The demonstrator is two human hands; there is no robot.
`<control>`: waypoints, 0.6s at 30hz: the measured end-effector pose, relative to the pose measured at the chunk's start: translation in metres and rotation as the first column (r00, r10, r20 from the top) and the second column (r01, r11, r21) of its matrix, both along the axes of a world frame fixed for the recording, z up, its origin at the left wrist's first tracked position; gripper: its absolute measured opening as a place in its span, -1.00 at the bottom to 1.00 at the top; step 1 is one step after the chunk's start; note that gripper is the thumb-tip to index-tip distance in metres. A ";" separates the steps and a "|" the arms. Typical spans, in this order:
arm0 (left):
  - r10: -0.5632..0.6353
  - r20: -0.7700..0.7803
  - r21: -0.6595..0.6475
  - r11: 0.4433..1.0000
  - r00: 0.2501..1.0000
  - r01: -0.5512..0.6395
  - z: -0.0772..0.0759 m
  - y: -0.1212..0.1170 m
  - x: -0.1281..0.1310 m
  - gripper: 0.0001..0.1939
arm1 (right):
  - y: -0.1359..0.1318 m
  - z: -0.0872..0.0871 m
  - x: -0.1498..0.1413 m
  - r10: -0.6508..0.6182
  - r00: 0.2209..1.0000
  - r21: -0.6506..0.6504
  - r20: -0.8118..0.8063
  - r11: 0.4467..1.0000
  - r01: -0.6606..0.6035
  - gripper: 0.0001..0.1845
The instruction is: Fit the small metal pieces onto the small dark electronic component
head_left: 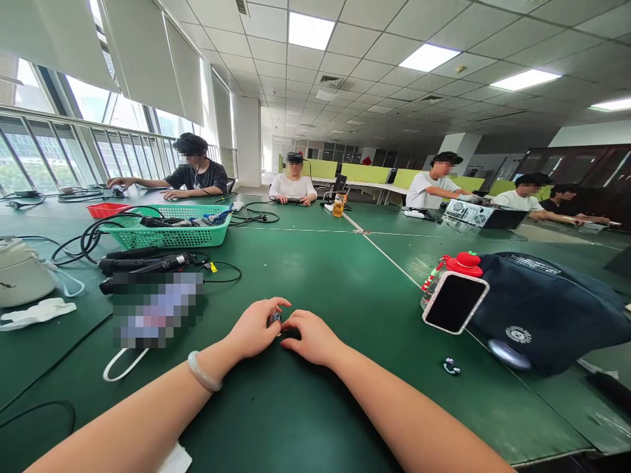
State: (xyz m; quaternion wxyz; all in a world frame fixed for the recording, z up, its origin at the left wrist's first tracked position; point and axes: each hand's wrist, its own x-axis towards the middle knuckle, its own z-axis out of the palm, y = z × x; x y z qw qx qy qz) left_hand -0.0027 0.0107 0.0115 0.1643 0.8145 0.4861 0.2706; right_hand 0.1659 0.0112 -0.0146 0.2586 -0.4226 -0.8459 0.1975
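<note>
Over the green tabletop, my left hand (pixel 257 326) curls its thumb and fingers around a small grey object (pixel 275 318). Most of that object is covered by the fingers, so its kind cannot be made out. My right hand (pixel 311 336) is close beside it, with bent fingers and the thumb held apart from them. Its fingertips reach the right side of the object; whether they touch it is unclear. A pale bangle (pixel 201 372) circles my left wrist.
Left: a patterned, blurred item (pixel 160 312), black devices (pixel 148 263), a green basket (pixel 167 233) of cables and a white container (pixel 24 272). Right: a phone (pixel 456 302) leaning on a red-capped bottle (pixel 463 263), a navy bag (pixel 547 315) and an earbud (pixel 451 366). Several people sit beyond.
</note>
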 end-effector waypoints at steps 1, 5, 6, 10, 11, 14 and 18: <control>0.004 -0.003 0.001 1.000 1.000 -0.004 0.001 0.000 0.000 -0.60 | 0.000 0.000 -0.002 -0.009 1.000 0.001 0.003 1.000 0.009 -0.81; 0.012 -0.005 0.002 1.000 1.000 -0.012 0.001 0.000 0.000 -0.60 | 0.002 0.001 -0.008 -0.061 0.998 -0.001 0.027 0.998 0.061 -0.96; 0.013 -0.003 0.003 1.000 1.000 -0.013 0.001 0.000 0.000 -0.60 | 0.003 0.001 -0.009 -0.074 0.997 0.005 0.033 0.997 0.073 -0.96; 0.013 -0.002 0.000 1.000 1.000 -0.013 0.000 0.001 0.000 -0.62 | 0.007 0.000 -0.010 -0.112 0.993 0.035 0.046 0.993 0.110 -0.93; 0.012 -0.001 -0.001 1.000 1.000 -0.012 0.000 0.001 -0.001 -0.62 | 0.007 -0.001 -0.010 -0.117 0.992 0.042 0.046 0.993 0.115 -0.93; 0.016 0.002 -0.011 1.000 1.000 -0.016 0.000 0.001 -0.002 -0.66 | 0.008 -0.003 -0.008 -0.120 0.991 0.039 0.053 0.992 0.118 -0.92; 0.019 -0.010 -0.022 1.000 1.000 -0.019 -0.002 0.002 -0.004 -0.70 | 0.007 -0.003 -0.004 -0.103 0.994 -0.005 0.044 0.995 0.103 -0.84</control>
